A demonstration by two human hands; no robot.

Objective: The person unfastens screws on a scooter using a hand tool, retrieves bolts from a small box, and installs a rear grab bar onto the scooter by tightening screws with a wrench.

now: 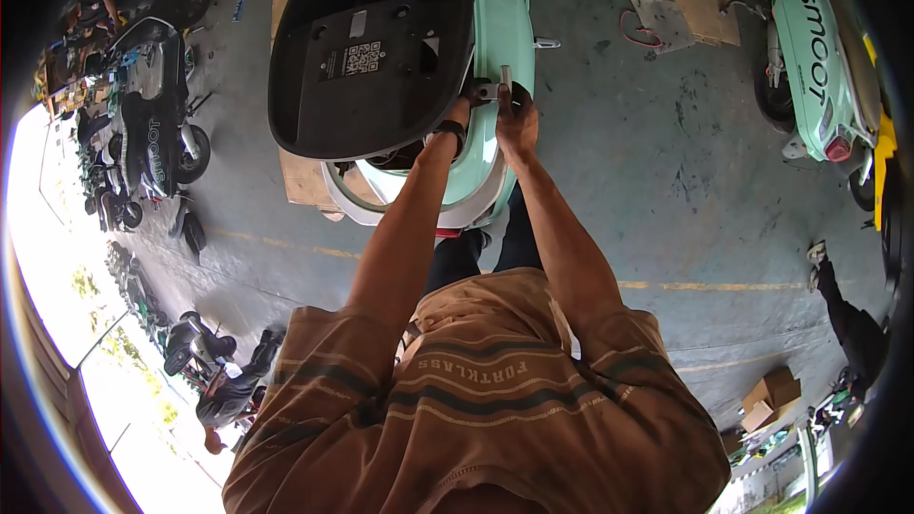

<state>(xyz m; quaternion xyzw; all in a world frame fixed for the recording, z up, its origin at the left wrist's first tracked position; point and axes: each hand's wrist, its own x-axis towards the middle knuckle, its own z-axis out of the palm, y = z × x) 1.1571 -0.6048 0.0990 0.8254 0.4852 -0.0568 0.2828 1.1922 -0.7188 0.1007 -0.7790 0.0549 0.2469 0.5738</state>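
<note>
In front of me is a mint-green scooter (503,24), its black seat (381,119) tipped over to the left with the underside and a QR label (364,58) showing. My right hand (517,126) is closed at the scooter's right side on a small silver metal piece (489,91), whose upright part stands between the fingertips. Close beside it is my left hand (459,114), reaching in at the seat's edge, with a dark band on the wrist. Its fingers are mostly hidden, so its grip cannot be made out. The silver rear grab rail (367,209) curves below the seat.
Cardboard (303,176) lies under the scooter. A second green scooter (809,57) stands at the right, and black scooters (152,124) line the left. People are at the lower left and right (847,319). Cardboard boxes (769,398) sit at the lower right.
</note>
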